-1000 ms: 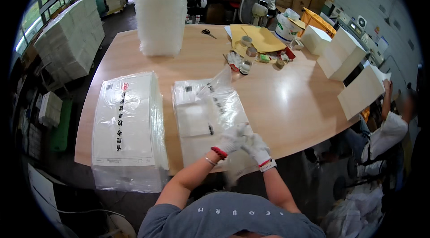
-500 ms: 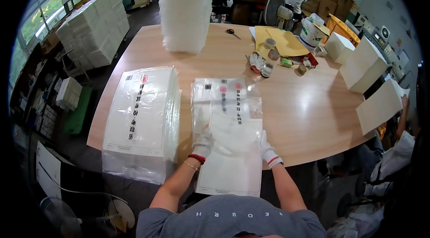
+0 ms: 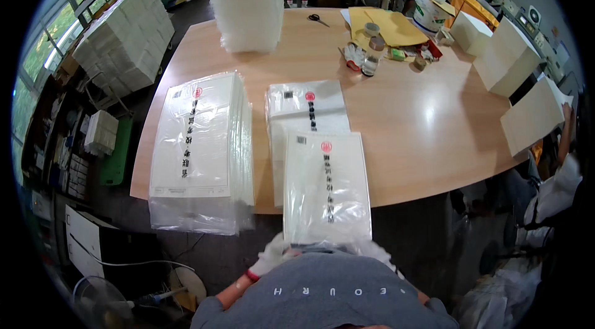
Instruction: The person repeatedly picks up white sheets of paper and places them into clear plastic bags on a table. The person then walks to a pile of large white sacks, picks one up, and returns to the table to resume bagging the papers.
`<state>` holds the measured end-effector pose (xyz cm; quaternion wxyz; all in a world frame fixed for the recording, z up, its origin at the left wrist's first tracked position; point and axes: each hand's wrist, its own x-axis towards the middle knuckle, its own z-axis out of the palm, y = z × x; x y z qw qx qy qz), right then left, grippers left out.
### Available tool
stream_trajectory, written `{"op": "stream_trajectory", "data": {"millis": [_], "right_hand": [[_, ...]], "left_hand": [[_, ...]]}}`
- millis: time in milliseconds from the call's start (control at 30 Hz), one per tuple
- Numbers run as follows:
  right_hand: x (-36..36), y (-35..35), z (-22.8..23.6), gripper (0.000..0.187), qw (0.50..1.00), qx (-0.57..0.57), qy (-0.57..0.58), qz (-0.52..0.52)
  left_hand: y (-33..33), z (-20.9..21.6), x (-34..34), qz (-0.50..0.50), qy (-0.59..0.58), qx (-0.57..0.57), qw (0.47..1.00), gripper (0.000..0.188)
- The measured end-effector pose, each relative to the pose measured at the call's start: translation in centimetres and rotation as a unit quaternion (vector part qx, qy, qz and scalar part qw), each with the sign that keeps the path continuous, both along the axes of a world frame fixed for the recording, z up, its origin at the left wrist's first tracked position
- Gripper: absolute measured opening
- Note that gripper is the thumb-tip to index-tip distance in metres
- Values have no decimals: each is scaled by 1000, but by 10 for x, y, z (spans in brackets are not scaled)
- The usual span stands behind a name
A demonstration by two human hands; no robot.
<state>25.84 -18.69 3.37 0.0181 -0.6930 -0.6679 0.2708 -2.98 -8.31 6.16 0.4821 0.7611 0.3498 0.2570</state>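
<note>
A clear plastic bag (image 3: 326,193) with a printed white paper sheet inside lies in front of me, its near part past the table's front edge. My left hand (image 3: 273,256), in a white glove, is closed at the bag's near left corner, its fingertips partly hidden. By the near right corner is my gloved right hand (image 3: 379,253), blurred and partly covered by my body, so its fingers do not show. Under the bag and farther off lies another printed packet (image 3: 310,106). Left of it stands a thick stack of bagged printed sheets (image 3: 197,137).
A tall pile of translucent plastic bags (image 3: 243,7) stands at the back of the table (image 3: 427,162). Scissors (image 3: 318,20), yellow envelopes (image 3: 393,26), a bottle (image 3: 372,58) and a white bucket (image 3: 430,12) are farther right. At the right edge, another person's hand (image 3: 566,112) touches paper stacks (image 3: 536,115).
The sheet, partly covered by my hands before, now lies within the bag, drawn nearer my body. Both hands have moved back to the bag's near end. The view has tilted down.
</note>
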Motion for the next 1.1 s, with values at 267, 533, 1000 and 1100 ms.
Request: {"op": "stream_trajectory", "data": {"millis": [267, 533, 1000, 1100], "right_hand": [[21, -37, -33, 31, 890, 64, 404, -201], [-98, 89, 50, 35, 560, 43, 759, -330], [-219, 188, 87, 37, 818, -205, 537, 26], [-189, 259, 75, 16, 757, -80, 644, -74]], "left_hand": [[14, -23, -20, 70, -31, 79, 994, 9], [48, 109, -41, 44, -151, 168, 973, 13], [97, 43, -333, 339, -265, 90, 898, 40], [139, 96, -328, 387, -315, 45, 866, 38]]}}
